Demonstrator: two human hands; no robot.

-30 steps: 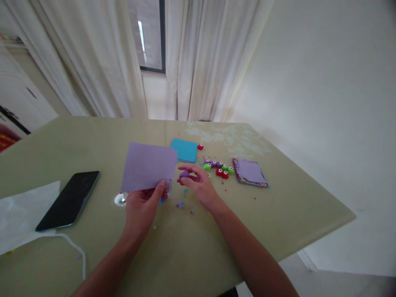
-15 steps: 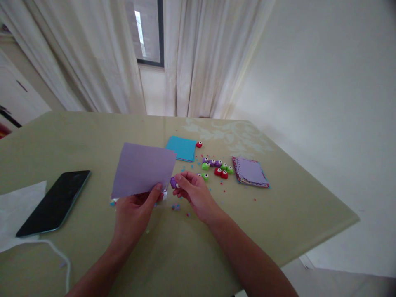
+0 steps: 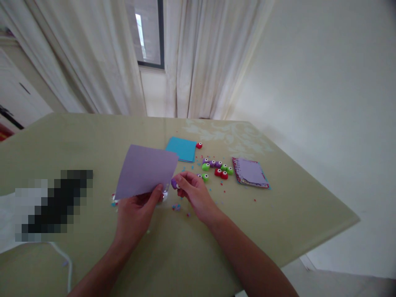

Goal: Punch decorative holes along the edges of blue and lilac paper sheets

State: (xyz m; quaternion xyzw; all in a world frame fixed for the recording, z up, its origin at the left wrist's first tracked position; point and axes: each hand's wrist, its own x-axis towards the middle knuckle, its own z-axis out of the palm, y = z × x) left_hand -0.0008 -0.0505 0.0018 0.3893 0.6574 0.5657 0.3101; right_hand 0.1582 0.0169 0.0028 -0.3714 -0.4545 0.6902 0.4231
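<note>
A sheet of purple paper (image 3: 147, 171) is pinched at its lower right in my left hand (image 3: 137, 212), with the thumb on its face. Close to the paper's right edge, my right hand (image 3: 198, 196) has its fingers closed on a small purple punch (image 3: 174, 183) with an eye on it. Something clear and shiny shows behind my left fingertips. Beyond my right hand, several purple, green and red eyed punches (image 3: 218, 163) sit in a cluster.
Blue square sheets (image 3: 182, 149) lie at the back beside a red punch (image 3: 199, 145). To the right is a stack of punched papers (image 3: 251, 173). Paper bits dot the table (image 3: 272, 222). A blurred dark object (image 3: 58, 202) and a white cable (image 3: 66, 264) lie left.
The purple paper has shifted slightly right and bends a little more. My right hand, still holding the purple punch, has barely moved.
</note>
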